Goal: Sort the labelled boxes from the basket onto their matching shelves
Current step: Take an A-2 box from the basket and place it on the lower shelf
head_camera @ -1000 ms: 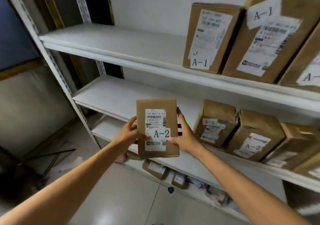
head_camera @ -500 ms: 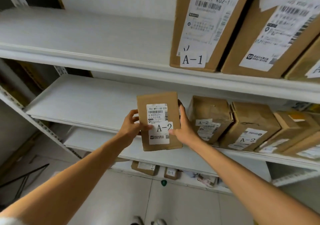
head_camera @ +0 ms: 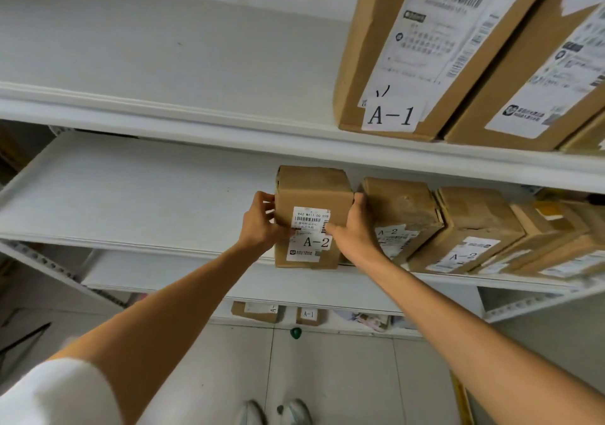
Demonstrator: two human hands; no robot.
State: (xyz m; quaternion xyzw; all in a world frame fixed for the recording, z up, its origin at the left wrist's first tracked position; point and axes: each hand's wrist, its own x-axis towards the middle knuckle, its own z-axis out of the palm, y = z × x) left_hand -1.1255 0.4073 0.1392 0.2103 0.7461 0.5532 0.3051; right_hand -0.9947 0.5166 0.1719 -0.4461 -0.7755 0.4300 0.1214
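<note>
A small brown box labelled A-2 (head_camera: 312, 195) rests at the front of the middle white shelf (head_camera: 131, 195), its label facing me. My left hand (head_camera: 260, 225) grips its left side and my right hand (head_camera: 353, 231) grips its right side, thumbs on the label face. Directly to its right on the same shelf stands a row of other A-2 boxes (head_camera: 402, 215), the nearest touching my right hand. On the shelf above, large boxes labelled A-1 (head_camera: 409, 48) stand at the right. The basket is out of view.
The left part of the middle shelf and of the top shelf (head_camera: 147, 58) is bare. Small boxes, one marked A-1 (head_camera: 307, 315), lie on the lowest level near the tiled floor. A slotted metal upright (head_camera: 42, 264) frames the left side. My shoes (head_camera: 275, 413) show at the bottom.
I moved closer to the shelving and carried the A-2 box forward and right, from in front of the shelf onto the middle shelf beside the other A-2 boxes.
</note>
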